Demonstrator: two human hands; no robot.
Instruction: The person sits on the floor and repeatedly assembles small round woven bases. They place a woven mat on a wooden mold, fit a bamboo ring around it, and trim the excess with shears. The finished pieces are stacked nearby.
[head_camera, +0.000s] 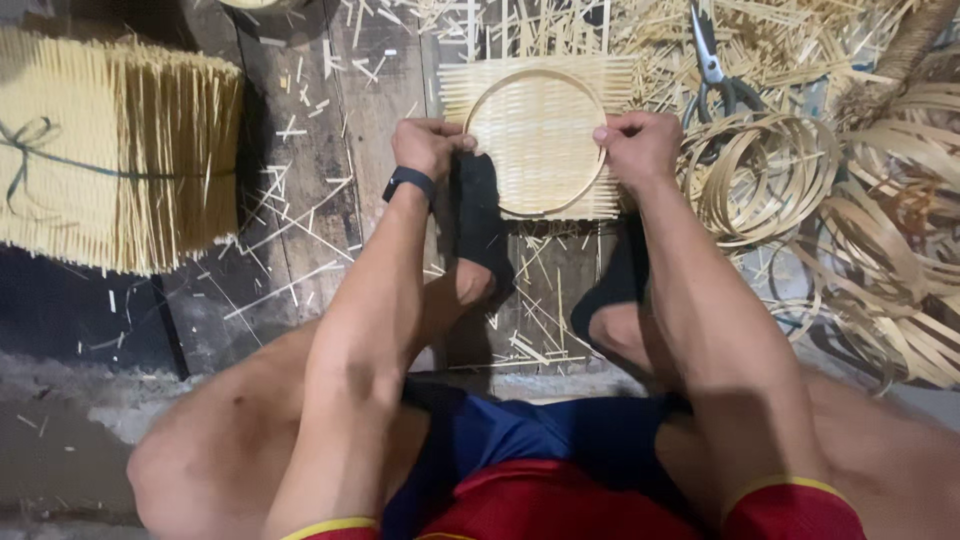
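A square woven bamboo mat (536, 140) lies on the wooden floor with a round bamboo hoop (537, 80) pressed onto it. My left hand (428, 146) pinches the hoop's left rim and the mat beneath. On the opposite rim, my right hand (640, 146) grips hoop and mat together. A dark band sits on my left wrist. My feet in black socks (480, 225) rest against the mat's near edge.
A tied bundle of bamboo sticks (115, 150) lies at the left. Scissors (715, 70) rest on loose strips at the top right. Several coiled bamboo hoops (765, 175) pile up at the right. Splinters litter the floor planks.
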